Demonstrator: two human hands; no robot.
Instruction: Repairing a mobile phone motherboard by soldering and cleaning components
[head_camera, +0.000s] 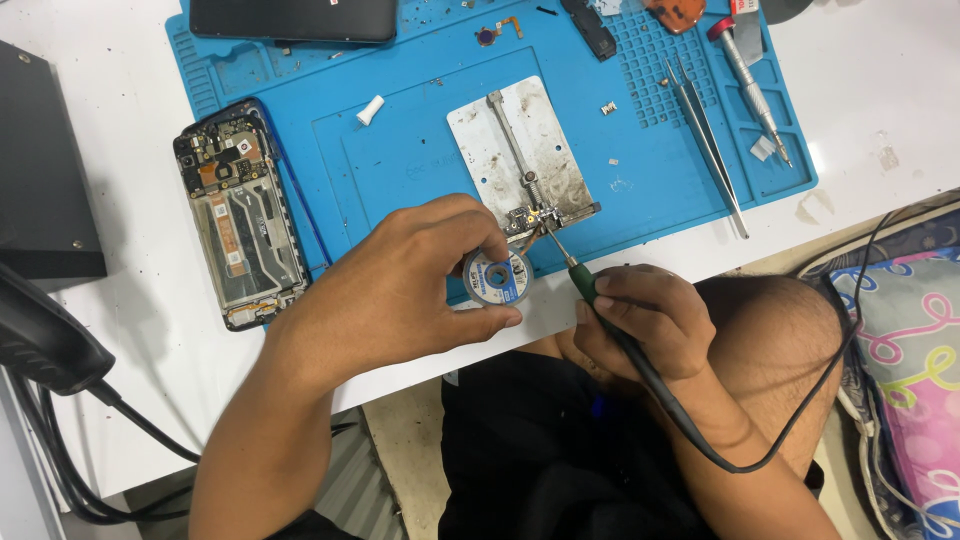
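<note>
Here, each line tells one part of the scene.
Left hand: the left hand (400, 285) holds a small round blue-and-white spool of solder wick (497, 277); its fingers are clamped on the rim of the spool, thumb below and the others above.
Spool place: at the near edge of the blue silicone work mat (400, 150), just beside the small circuit board.
Right hand: the right hand (645, 320) grips a soldering iron with green collar and black handle (600, 300) like a pen; the fingers are closed around the handle.
Iron tip: it touches the small circuit board (530, 215) clamped at the near end of the scratched metal holder plate (515, 150).
Cable: a black cable (800, 420) runs from the iron handle across the person's knee.
Phone: an opened black phone frame with bare inner parts (240, 215) lies at the left edge of the mat, well apart from the hands.
Tools: thin metal tweezers (705, 140) and a silver precision screwdriver with red cap (748, 85) lie on the right part of the mat.
Surface: a white surface (120, 350) carries the mat.
</note>
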